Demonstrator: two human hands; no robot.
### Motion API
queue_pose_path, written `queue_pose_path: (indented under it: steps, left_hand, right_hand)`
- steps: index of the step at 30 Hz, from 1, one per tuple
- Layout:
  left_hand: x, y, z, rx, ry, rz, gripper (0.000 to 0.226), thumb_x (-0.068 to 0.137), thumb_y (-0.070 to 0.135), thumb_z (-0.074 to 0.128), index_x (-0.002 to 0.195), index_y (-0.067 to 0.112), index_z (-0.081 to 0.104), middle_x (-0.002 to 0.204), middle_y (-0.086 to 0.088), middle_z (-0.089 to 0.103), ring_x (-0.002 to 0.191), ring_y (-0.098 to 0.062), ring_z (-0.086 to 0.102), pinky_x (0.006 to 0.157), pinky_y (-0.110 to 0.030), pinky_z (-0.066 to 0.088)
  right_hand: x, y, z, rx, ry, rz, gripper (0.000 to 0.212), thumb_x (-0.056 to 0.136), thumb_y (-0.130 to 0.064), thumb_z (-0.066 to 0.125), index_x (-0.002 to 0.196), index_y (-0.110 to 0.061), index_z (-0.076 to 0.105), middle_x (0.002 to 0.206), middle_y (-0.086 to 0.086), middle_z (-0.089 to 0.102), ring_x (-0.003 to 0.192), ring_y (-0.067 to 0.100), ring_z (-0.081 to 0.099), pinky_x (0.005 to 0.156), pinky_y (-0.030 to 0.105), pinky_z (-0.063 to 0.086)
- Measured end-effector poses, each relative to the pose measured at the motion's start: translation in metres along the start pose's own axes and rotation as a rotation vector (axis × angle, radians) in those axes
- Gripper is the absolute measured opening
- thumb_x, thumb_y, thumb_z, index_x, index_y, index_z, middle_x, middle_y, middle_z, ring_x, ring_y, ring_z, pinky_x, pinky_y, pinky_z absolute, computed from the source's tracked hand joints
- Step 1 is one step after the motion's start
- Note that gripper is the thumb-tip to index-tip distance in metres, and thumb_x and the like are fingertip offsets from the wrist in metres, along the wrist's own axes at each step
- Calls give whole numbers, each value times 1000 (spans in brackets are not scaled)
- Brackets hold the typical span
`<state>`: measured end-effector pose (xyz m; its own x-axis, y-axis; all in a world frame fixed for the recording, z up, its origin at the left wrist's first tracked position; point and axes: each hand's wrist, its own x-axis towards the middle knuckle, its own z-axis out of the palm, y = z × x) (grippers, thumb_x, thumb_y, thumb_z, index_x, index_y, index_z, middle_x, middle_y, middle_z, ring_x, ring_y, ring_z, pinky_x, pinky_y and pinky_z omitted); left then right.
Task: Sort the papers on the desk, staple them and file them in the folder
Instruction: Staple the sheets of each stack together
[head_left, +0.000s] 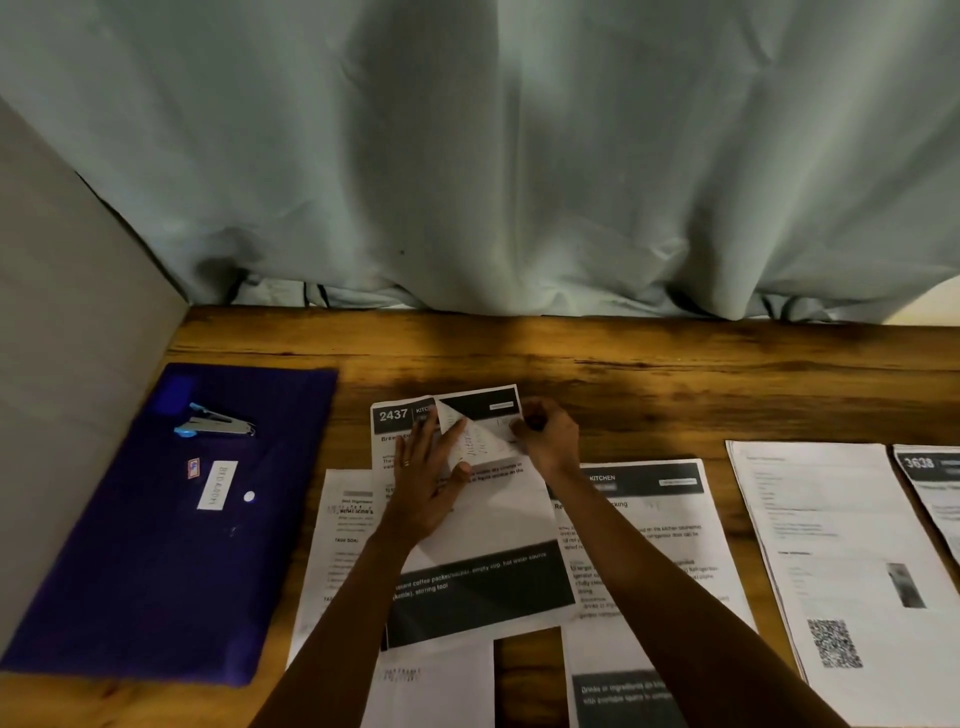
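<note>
A: What is the desk (675, 374) made of?
B: Brown wood with strong dark grain and a soft sheen where light falls.
A: And behind it?
B: A curtain (519, 182) of pale grey-green cloth, matt, in deep soft folds. At the left, a flat grey panel (67, 364), matt and smooth.
A: The folder (156, 571)?
B: Dark purple and matt; plastic or cloth cannot be told. A white paper label (217, 484) sticks to it.
A: The stapler (215, 421)?
B: Silvery metal, slightly shiny, with light blue plastic parts.
A: The papers (831, 519)?
B: Thin white matt paper printed with black bands; the top sheet (493, 525) has a creased, folded corner.
</note>
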<state>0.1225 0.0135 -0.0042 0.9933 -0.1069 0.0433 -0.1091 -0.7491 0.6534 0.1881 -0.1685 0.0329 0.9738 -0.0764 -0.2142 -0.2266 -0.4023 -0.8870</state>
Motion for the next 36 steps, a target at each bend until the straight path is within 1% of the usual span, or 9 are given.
queue_pose_path:
  steps: [7, 10, 14, 17, 21, 25, 29, 32, 36]
  left_hand:
    - [0, 2, -1, -3, 9, -11, 79, 79, 83, 10, 145, 40, 12, 154, 13, -9, 144, -14, -12, 113, -33, -14]
    - [0, 2, -1, -8, 7, -25, 80, 78, 84, 9, 146, 41, 11, 154, 13, -8, 144, -15, -11, 114, -35, -12]
    - [0, 8, -4, 5, 1, -19, 87, 75, 86, 6, 147, 36, 1, 154, 10, -9, 144, -12, -14, 112, -31, -18]
    - [0, 6, -2, 6, -1, -8, 91, 76, 86, 7, 148, 30, -4, 157, 6, -9, 145, -13, -13, 114, -32, -16]
    - [-1, 2, -1, -58, 44, 2, 90, 81, 82, 15, 149, 25, -1, 159, 3, -2, 147, -14, -7, 117, -34, -8]
    - [-3, 6, -4, -81, 62, 39, 83, 81, 81, 15, 147, 31, 10, 157, 7, -1, 145, -11, -8, 114, -27, -13]
    - [-3, 3, -2, -68, 76, 39, 73, 84, 77, 18, 143, 35, 22, 153, 11, 7, 146, -12, 1, 114, -23, -12]
    - [-3, 2, 0, -68, 81, 27, 66, 86, 71, 25, 142, 34, 24, 153, 11, 9, 146, -12, 4, 115, -25, -9]
    - [-2, 3, -1, -73, 67, 12, 69, 85, 73, 23, 142, 35, 23, 152, 12, 8, 145, -10, 2, 114, -25, -10]
  right_hand:
    - [0, -4, 0, 51, 37, -38, 20, 84, -6, 66, 103, -10, 64, 110, 7, 65, 106, 19, 60, 88, 25, 50]
    - [-2, -2, -2, 58, 10, -103, 14, 85, -9, 66, 93, -20, 64, 102, 1, 66, 100, 15, 61, 91, 32, 52]
    - [-8, -1, -8, 41, -113, -181, 20, 86, -16, 66, 83, -35, 60, 97, -8, 65, 97, 13, 61, 83, 31, 53]
    - [-16, 1, -9, 58, -250, -203, 12, 86, -16, 66, 85, -27, 63, 100, -7, 65, 100, 14, 62, 78, 26, 54]
    - [-28, 9, -8, 137, -300, -239, 7, 87, -14, 66, 92, -17, 67, 107, -4, 67, 103, 11, 62, 82, 24, 55]
    - [-34, 11, -8, 173, -339, -246, 15, 88, -13, 62, 89, -28, 66, 111, -2, 66, 106, 10, 61, 85, 21, 53]
    - [-30, 4, -9, 460, -139, -17, 12, 93, -14, 55, 100, -14, 65, 109, 4, 66, 102, 19, 64, 78, 24, 55]
    - [-21, 1, -11, 287, 21, 132, 21, 97, -18, 50, 115, -12, 60, 110, 3, 62, 92, 12, 62, 63, 13, 49]
    - [-13, 3, -9, 91, -16, 131, 23, 97, -21, 50, 112, -10, 63, 118, 9, 63, 105, 22, 61, 78, 24, 50]
